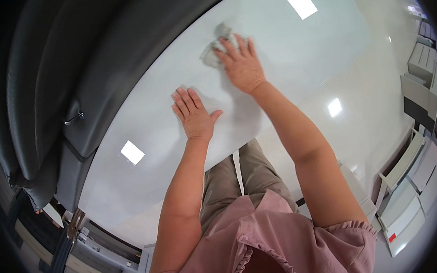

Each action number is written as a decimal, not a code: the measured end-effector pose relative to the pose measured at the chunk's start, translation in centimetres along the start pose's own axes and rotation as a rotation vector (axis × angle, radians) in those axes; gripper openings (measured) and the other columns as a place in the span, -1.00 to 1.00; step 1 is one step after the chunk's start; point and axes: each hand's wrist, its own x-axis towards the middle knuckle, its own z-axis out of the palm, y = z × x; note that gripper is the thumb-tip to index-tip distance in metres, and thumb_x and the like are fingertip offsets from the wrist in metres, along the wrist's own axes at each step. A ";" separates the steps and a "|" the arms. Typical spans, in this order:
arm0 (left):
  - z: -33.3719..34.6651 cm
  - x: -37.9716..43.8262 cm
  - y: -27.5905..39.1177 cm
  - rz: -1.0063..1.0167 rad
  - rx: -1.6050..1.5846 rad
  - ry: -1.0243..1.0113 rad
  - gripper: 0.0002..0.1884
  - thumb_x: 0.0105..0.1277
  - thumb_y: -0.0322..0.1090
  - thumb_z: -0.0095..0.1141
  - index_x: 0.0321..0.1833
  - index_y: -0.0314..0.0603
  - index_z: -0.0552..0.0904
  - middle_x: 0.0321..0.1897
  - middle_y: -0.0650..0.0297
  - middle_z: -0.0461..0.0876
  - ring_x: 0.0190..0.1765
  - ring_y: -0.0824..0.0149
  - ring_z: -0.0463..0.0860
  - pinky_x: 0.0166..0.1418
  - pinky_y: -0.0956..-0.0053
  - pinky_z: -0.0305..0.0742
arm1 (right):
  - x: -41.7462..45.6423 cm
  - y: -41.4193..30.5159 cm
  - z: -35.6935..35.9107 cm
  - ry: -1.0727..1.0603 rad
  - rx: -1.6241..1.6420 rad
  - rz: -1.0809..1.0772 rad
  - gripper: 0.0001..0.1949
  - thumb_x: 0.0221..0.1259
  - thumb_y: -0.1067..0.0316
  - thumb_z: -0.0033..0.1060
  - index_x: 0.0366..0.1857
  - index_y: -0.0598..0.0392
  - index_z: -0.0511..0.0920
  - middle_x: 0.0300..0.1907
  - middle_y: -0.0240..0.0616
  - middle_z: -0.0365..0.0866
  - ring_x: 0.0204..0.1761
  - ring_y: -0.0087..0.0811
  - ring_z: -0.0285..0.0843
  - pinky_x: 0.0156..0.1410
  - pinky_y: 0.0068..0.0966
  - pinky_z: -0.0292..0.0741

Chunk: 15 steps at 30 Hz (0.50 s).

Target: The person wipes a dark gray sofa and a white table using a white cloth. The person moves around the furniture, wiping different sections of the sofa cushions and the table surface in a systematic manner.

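A glossy white tabletop (pixel 156 118) stretches in front of me, reflecting square ceiling lights. My right hand (pixel 241 64) lies on a crumpled, pale grey-green cloth (pixel 212 53) that is slightly blurred; its fingers are spread over the cloth, pressing it against the surface. Some of the cloth bunches out beyond the fingertips. Nearer to me and to the left, my left hand (pixel 194 115) rests flat on the bare tabletop, fingers extended and thumb out to the side, holding nothing.
A dark grey leather-like sofa (pixel 96 80) runs along the table's far left edge. Pale furniture pieces (pixel 405 195) stand at the right on a glossy light floor (pixel 371 87). More pale furniture (pixel 91 269) is at the lower left.
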 end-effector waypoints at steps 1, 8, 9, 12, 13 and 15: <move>0.0 0.0 -0.1 -0.004 0.004 0.001 0.25 0.18 0.26 0.27 0.58 -0.42 -0.24 0.59 -0.24 -0.36 0.61 -0.27 -0.39 0.60 -0.15 -0.39 | -0.5 1.4 -0.1 0.016 0.001 0.052 -0.45 0.27 0.25 0.09 0.40 -0.26 0.38 0.55 -0.39 0.11 0.59 -0.04 -0.12 0.62 0.11 -0.14; 0.9 -0.2 -0.3 0.035 0.036 0.081 0.25 0.16 0.33 0.24 0.58 -0.42 -0.20 0.60 -0.24 -0.33 0.61 -0.28 -0.35 0.60 -0.16 -0.34 | -4.0 9.6 -0.1 0.158 -0.034 0.312 -0.43 0.26 0.28 0.08 0.41 -0.30 0.36 0.54 -0.37 0.12 0.57 0.01 -0.08 0.61 0.11 -0.13; 0.5 -0.2 -0.2 0.029 0.033 0.058 0.24 0.18 0.32 0.23 0.58 -0.42 -0.21 0.59 -0.25 -0.35 0.61 -0.29 -0.36 0.60 -0.16 -0.34 | -4.5 10.4 -0.1 0.167 -0.039 0.331 -0.43 0.27 0.29 0.07 0.42 -0.30 0.36 0.54 -0.37 0.12 0.57 0.01 -0.08 0.61 0.10 -0.13; 0.6 -0.1 -0.3 0.029 0.041 0.060 0.22 0.21 0.31 0.21 0.58 -0.42 -0.23 0.59 -0.25 -0.37 0.61 -0.29 -0.37 0.60 -0.16 -0.33 | -5.8 12.7 0.0 0.196 -0.051 0.380 -0.44 0.31 0.29 0.01 0.44 -0.32 0.33 0.55 -0.39 0.10 0.57 0.02 -0.08 0.62 0.07 -0.13; 0.7 -0.1 -0.3 0.034 0.045 0.071 0.22 0.21 0.31 0.21 0.58 -0.42 -0.23 0.59 -0.25 -0.37 0.61 -0.28 -0.37 0.60 -0.16 -0.33 | -6.3 13.5 0.2 0.202 -0.061 0.417 -0.44 0.31 0.29 0.01 0.44 -0.33 0.33 0.55 -0.40 0.10 0.57 0.01 -0.09 0.62 0.07 -0.14; 0.7 -0.2 -0.4 0.033 0.042 0.058 0.22 0.21 0.32 0.20 0.58 -0.42 -0.23 0.59 -0.25 -0.37 0.61 -0.28 -0.38 0.60 -0.16 -0.33 | -7.4 14.6 0.5 0.215 -0.082 0.491 -0.43 0.31 0.29 0.01 0.44 -0.33 0.33 0.55 -0.40 0.10 0.58 0.01 -0.09 0.63 0.06 -0.14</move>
